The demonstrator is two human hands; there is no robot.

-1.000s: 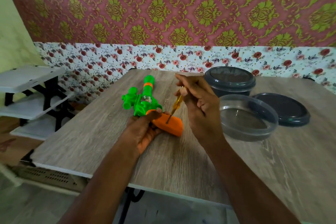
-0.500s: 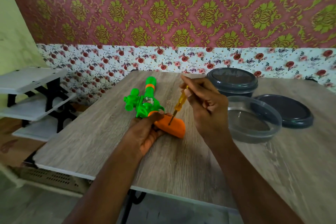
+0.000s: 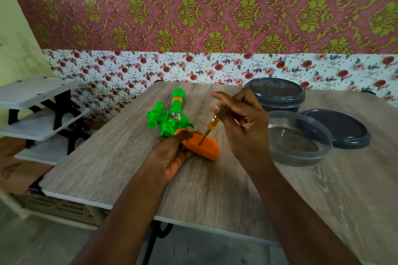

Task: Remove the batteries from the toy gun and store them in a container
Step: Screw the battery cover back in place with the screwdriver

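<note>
A green toy gun (image 3: 172, 117) with an orange grip (image 3: 203, 146) lies on the wooden table (image 3: 120, 157), barrel pointing away from me. My left hand (image 3: 174, 153) is wrapped around the gun where the grip meets the green body, thumb on top. My right hand (image 3: 241, 122) pinches a small yellow-handled screwdriver (image 3: 212, 125) between its fingertips. The screwdriver's tip stands on the top face of the orange grip. No batteries are visible. An open clear container (image 3: 301, 137) sits just right of my right hand.
Behind the clear container stands a dark container with its lid on (image 3: 277, 94). A loose dark lid (image 3: 340, 127) lies to the right of it. A white shelf rack (image 3: 36, 114) stands left of the table. The patterned wall runs along the table's far edge.
My right hand's fingers have shifted on the screwdriver handle while the tip stays on the orange grip. The left hand keeps its hold on the gun.
</note>
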